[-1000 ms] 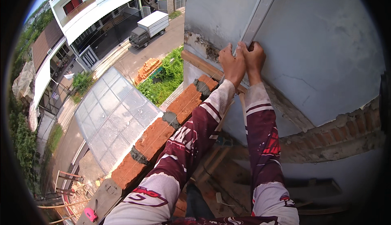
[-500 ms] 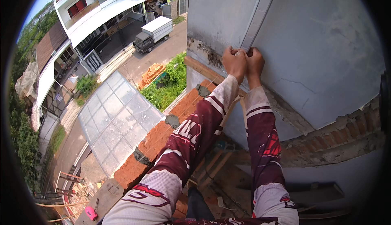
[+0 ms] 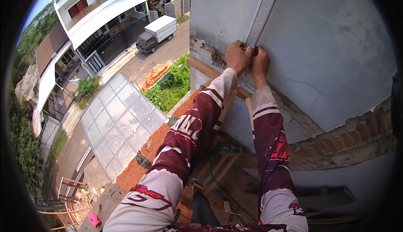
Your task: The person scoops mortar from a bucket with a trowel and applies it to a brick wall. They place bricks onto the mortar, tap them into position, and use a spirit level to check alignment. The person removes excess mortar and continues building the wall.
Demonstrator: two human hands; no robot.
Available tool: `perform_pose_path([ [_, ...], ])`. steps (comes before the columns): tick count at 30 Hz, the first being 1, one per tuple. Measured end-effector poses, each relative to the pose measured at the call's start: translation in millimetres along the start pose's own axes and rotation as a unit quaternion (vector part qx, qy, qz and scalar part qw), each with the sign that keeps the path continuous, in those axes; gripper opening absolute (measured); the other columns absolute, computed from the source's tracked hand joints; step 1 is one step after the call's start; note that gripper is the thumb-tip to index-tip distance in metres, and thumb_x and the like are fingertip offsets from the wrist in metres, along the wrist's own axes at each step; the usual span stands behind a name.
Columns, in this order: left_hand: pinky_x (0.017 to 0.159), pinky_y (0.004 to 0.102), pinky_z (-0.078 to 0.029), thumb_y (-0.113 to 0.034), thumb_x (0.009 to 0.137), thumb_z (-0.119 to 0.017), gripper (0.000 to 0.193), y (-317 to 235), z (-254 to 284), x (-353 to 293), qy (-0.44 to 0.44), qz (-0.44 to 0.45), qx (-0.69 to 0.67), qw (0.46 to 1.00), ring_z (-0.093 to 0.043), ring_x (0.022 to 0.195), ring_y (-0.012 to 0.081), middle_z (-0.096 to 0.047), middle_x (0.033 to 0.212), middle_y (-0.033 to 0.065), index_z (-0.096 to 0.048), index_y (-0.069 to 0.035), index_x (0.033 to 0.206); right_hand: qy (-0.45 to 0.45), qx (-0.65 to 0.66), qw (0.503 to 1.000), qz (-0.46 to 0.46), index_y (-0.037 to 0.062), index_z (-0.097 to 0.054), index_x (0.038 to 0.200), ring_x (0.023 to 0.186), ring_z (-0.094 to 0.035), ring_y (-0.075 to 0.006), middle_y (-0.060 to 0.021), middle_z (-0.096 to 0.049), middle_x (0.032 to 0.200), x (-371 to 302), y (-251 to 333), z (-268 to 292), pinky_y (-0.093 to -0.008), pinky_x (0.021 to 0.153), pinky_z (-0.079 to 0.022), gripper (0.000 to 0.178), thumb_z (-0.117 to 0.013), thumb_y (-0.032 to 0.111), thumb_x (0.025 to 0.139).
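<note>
My left hand and my right hand meet against a grey plastered wall, at the lower end of a metal channel that runs up it. Both are closed, thumbs and fingertips pinched close together. Whatever lies between the fingertips is hidden or too small to name. Just below the hands, a wooden batten crosses the broken lower edge of the plaster. Beneath my left forearm runs a row of orange bricks with dabs of grey mortar on it.
A pink tape measure rests on a wooden board at the lower left. Left of the bricks lies a translucent panelled roof, with a street and a parked truck beyond. Wooden framing stands below, between my arms.
Both hands have shifted slightly left and stay pinched at the channel's lower end. My left forearm has moved left and covers more of the brick row and mortar.
</note>
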State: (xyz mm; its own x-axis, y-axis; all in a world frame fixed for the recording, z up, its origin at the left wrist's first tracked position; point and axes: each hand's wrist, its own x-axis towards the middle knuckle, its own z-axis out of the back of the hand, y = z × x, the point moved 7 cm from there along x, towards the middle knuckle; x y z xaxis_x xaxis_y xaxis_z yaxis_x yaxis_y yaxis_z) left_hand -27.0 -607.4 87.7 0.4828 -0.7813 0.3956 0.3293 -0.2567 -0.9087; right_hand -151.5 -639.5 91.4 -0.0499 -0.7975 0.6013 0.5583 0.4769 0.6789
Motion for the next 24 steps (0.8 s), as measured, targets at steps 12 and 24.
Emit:
perform_pose_path([
  [12,0.089,0.0448,-0.048,-0.022,0.089,-0.065,0.046,-73.5,31.3,-92.0,-0.059,-0.187,0.059,0.979,-0.061,0.102,0.0396,-0.058,0.121,0.0264,-0.051,0.007,0.121,0.014,0.093,0.995,0.041,-0.0007,-0.059,0.106,0.092,-0.068,-0.0342,-0.0186,-0.069,0.100,-12.1,-7.8,4.9,-0.0410,0.077,-0.053,0.034,-0.070,0.025,0.086],
  [24,0.082,0.0339,-0.051,-0.008,0.087,-0.067,0.020,18.9,206.8,-503.6,0.194,0.102,-0.067,0.973,-0.066,0.093,0.0270,-0.066,0.097,0.0152,-0.067,0.000,0.105,0.098,0.067,0.958,-0.259,-0.0022,-0.057,0.122,0.096,-0.064,-0.0279,-0.0196,-0.063,0.109,-483.4,-95.0,2.7,-0.0358,0.088,-0.052,0.038,-0.067,0.014,0.088],
])
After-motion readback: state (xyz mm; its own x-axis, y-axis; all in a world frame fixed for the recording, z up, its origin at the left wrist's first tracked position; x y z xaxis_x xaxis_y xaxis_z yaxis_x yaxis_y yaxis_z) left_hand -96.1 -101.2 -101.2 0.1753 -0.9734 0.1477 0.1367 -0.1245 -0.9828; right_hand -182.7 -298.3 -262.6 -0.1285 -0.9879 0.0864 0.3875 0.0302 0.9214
